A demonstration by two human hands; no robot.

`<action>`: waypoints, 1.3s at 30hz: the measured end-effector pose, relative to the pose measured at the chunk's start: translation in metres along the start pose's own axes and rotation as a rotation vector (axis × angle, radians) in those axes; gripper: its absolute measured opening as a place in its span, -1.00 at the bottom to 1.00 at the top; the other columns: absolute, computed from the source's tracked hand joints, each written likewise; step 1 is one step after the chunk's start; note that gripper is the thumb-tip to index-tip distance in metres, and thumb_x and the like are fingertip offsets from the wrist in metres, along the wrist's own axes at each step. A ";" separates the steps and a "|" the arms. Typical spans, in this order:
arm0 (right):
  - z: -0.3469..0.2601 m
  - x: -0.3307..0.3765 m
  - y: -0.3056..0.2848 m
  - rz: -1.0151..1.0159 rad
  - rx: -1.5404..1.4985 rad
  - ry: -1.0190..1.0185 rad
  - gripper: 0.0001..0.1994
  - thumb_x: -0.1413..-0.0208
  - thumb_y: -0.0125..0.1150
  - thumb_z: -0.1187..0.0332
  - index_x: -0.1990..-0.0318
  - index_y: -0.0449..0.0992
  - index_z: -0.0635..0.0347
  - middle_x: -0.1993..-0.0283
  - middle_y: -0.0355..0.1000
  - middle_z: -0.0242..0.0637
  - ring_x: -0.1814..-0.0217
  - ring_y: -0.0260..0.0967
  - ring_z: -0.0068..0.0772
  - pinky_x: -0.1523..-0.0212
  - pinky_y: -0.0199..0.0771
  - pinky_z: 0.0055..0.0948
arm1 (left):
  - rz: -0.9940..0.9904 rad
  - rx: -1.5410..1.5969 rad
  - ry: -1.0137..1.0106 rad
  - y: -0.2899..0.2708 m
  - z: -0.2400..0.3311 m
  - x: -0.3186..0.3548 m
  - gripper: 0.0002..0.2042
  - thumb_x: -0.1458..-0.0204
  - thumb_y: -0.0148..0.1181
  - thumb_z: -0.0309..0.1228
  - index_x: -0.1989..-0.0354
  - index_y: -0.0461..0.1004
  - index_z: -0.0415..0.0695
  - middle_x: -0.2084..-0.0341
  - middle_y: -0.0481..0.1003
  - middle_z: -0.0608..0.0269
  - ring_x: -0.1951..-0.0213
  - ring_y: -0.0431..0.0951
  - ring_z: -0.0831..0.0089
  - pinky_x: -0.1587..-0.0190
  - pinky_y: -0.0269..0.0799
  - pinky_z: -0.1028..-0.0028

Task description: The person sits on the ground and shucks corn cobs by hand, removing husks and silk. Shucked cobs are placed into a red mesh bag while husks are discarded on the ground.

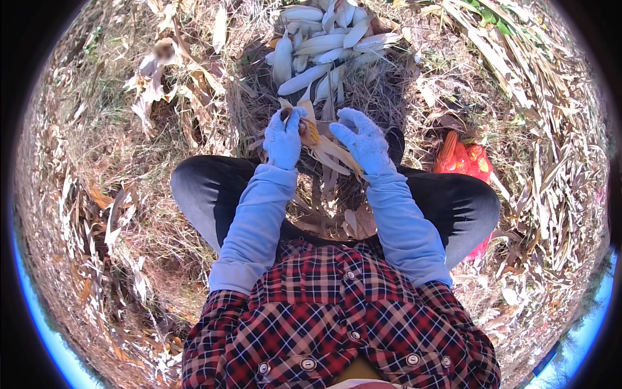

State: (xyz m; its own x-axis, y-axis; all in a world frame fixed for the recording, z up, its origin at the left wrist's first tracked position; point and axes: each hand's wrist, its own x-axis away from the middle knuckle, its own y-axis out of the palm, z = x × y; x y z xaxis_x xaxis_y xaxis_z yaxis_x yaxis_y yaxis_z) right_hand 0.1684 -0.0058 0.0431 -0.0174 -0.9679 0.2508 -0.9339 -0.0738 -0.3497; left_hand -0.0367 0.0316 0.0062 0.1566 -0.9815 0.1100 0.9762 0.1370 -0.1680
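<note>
Above straw-strewn ground (146, 230), half-husked yellow corn (313, 133) is pinched by the white-gloved left hand (282, 140). Beside it, the white-gloved right hand (367, 141) is spread.

From my end I see an outdoor cornfield (84, 149): dry grass (162, 227), withered stalks (495, 55), heaped corn in husks (322, 44), blue sky (50, 347) at the edges.

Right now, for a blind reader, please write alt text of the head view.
A gloved left hand holds a partly husked corn ear; the gloved right hand is open beside it. Pale ears in husk lie ahead, a red mesh bag at right.
</note>
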 end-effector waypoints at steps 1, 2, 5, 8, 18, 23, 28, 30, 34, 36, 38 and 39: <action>0.000 -0.001 0.009 -0.119 -0.200 0.021 -0.23 -0.17 0.47 0.07 -0.44 0.31 0.25 -0.32 0.43 0.03 -0.36 0.41 -0.15 -0.33 0.42 -0.23 | 0.000 -0.010 -0.016 0.002 -0.001 0.002 -0.73 -0.32 0.22 -0.21 0.13 0.65 -0.19 0.38 0.65 0.20 0.40 0.61 0.53 0.26 0.51 0.48; -0.004 0.004 0.014 -0.149 -0.079 0.000 -0.23 -0.19 0.45 0.09 -0.45 0.28 0.26 -0.34 0.40 0.04 -0.37 0.39 -0.16 -0.34 0.41 -0.25 | 0.016 0.038 -0.029 0.004 -0.005 0.003 -0.73 -0.33 0.22 -0.21 0.13 0.65 -0.19 0.35 0.65 0.20 0.37 0.62 0.51 0.25 0.52 0.47; -0.015 0.025 0.050 -0.121 0.121 -0.025 -0.22 -0.28 0.38 0.18 -0.52 0.12 0.28 -0.41 0.30 0.01 -0.43 0.31 -0.18 -0.39 0.36 -0.30 | -0.036 0.557 -0.235 0.011 -0.028 0.003 -0.70 -0.39 0.15 -0.18 0.10 0.60 -0.20 0.22 0.64 0.17 0.28 0.64 0.39 0.23 0.57 0.41; 0.022 0.017 0.074 -0.089 -0.612 -0.027 -0.19 -0.29 0.38 0.15 -0.53 0.08 0.27 -0.41 0.29 -0.06 -0.47 0.27 -0.13 -0.42 0.32 -0.30 | -0.018 0.802 -0.452 0.012 -0.022 0.009 -0.68 -0.42 0.10 -0.15 0.01 0.52 -0.20 0.21 0.61 0.19 0.27 0.64 0.36 0.21 0.62 0.35; 0.065 -0.005 0.059 0.392 -1.310 0.355 -0.49 -0.38 0.15 -0.10 -0.11 0.43 0.21 0.02 0.52 -0.16 0.04 0.56 -0.22 0.05 0.65 -0.16 | -0.535 1.007 -0.638 0.020 0.019 0.031 -0.73 -0.40 0.14 -0.12 0.13 0.47 -0.09 0.34 0.51 0.31 0.36 0.53 0.47 0.24 0.56 0.44; 0.069 -0.014 0.042 0.572 -1.101 0.189 -0.53 -0.35 0.18 -0.12 -0.03 0.44 0.15 0.09 0.52 -0.21 0.12 0.54 -0.28 0.13 0.65 -0.16 | -0.673 0.559 -0.583 -0.009 0.019 0.013 -0.70 -0.34 0.23 -0.14 0.17 0.49 -0.17 0.39 0.50 0.32 0.38 0.51 0.54 0.30 0.49 0.47; 0.050 -0.009 0.034 0.590 -0.734 0.089 -0.51 -0.39 0.19 -0.01 -0.21 0.41 0.22 0.02 0.51 -0.26 0.04 0.50 -0.43 0.01 0.54 -0.41 | -0.557 -0.788 -0.071 0.008 0.031 0.020 -0.20 0.10 0.52 0.11 -0.25 0.46 -0.16 0.17 0.61 0.08 0.10 0.65 0.15 -0.02 0.54 0.20; 0.048 -0.005 0.038 0.555 -0.735 0.049 -0.47 -0.36 0.22 0.00 -0.23 0.39 0.25 0.01 0.52 -0.22 0.02 0.52 -0.35 0.00 0.55 -0.34 | -0.542 -0.753 0.145 0.014 0.029 0.027 -0.10 0.20 0.53 0.14 -0.31 0.39 -0.10 0.13 0.61 0.06 0.02 0.63 0.01 -0.14 0.49 0.12; 0.045 -0.001 0.049 0.423 -0.499 -0.034 -0.48 -0.36 0.23 0.04 -0.25 0.38 0.26 -0.06 0.52 -0.17 -0.02 0.51 -0.31 -0.02 0.55 -0.31 | -0.620 -0.649 0.031 0.034 0.008 0.041 -0.18 0.14 0.50 0.09 -0.30 0.43 -0.05 0.06 0.62 0.03 -0.01 0.65 0.09 -0.11 0.50 0.21; 0.040 -0.001 0.051 0.449 -0.609 -0.057 -0.52 -0.37 0.23 0.06 -0.23 0.42 0.23 -0.04 0.51 -0.23 -0.01 0.50 -0.42 -0.02 0.54 -0.38 | -0.741 -0.431 -0.217 0.038 -0.009 0.042 -0.22 0.13 0.49 0.08 -0.27 0.46 -0.07 0.02 0.63 0.00 -0.03 0.65 0.12 -0.08 0.51 0.25; 0.029 -0.001 0.052 0.470 -0.722 -0.080 -0.56 -0.39 0.23 0.08 -0.21 0.45 0.21 -0.03 0.50 -0.30 0.00 0.48 -0.52 -0.01 0.52 -0.46 | -0.720 -0.490 -0.295 0.042 -0.020 0.047 -0.33 0.07 0.41 0.13 -0.08 0.60 -0.15 0.11 0.67 -0.02 0.04 0.69 0.11 0.00 0.54 0.25; 0.027 -0.004 0.047 0.424 -0.632 -0.082 -0.57 -0.39 0.22 0.07 -0.19 0.46 0.21 -0.02 0.50 -0.31 0.00 0.48 -0.53 -0.01 0.52 -0.48 | -0.720 -0.453 -0.308 0.044 -0.022 0.050 -0.36 0.05 0.38 0.14 -0.04 0.63 -0.16 0.15 0.68 -0.01 0.06 0.70 0.11 0.01 0.55 0.24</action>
State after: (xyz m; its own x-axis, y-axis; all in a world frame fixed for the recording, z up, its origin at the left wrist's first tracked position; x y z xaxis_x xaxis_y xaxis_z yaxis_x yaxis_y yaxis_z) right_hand 0.1344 -0.0118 0.0013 -0.4160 -0.8995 0.1336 -0.8804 0.4352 0.1885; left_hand 0.0107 -0.0141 -0.0169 -0.3725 -0.7212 0.5840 0.7114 -0.6260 -0.3193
